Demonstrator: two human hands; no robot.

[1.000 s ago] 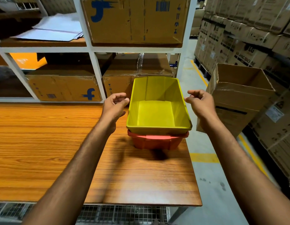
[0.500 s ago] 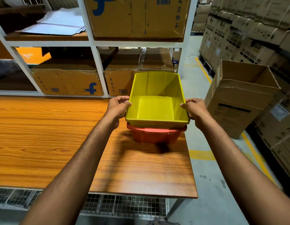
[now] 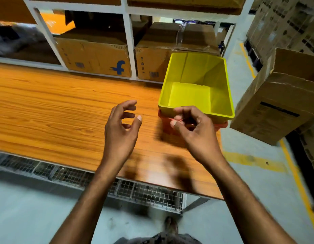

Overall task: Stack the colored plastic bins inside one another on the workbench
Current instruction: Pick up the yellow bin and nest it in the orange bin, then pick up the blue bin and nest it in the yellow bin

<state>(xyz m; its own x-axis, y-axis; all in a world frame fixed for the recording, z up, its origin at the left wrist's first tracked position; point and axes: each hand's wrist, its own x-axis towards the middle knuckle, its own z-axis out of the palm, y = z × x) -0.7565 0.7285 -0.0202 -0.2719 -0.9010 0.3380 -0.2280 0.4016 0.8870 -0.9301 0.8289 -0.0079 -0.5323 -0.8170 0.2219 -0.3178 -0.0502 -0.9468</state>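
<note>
White shelving (image 3: 129, 43), grey floor (image 3: 258, 173)

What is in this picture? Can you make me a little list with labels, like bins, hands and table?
top bin: yellow bin, empty, sitting inside the red one
bottom bin: red bin, only its rim and a bit of its side show
table: wooden workbench, bins at its far right corner
left hand: left hand, open, holding nothing, over the table
right hand: right hand, fingers curled in front of the bins; blurred, so no grip is clear
beside table: open cardboard box
</note>
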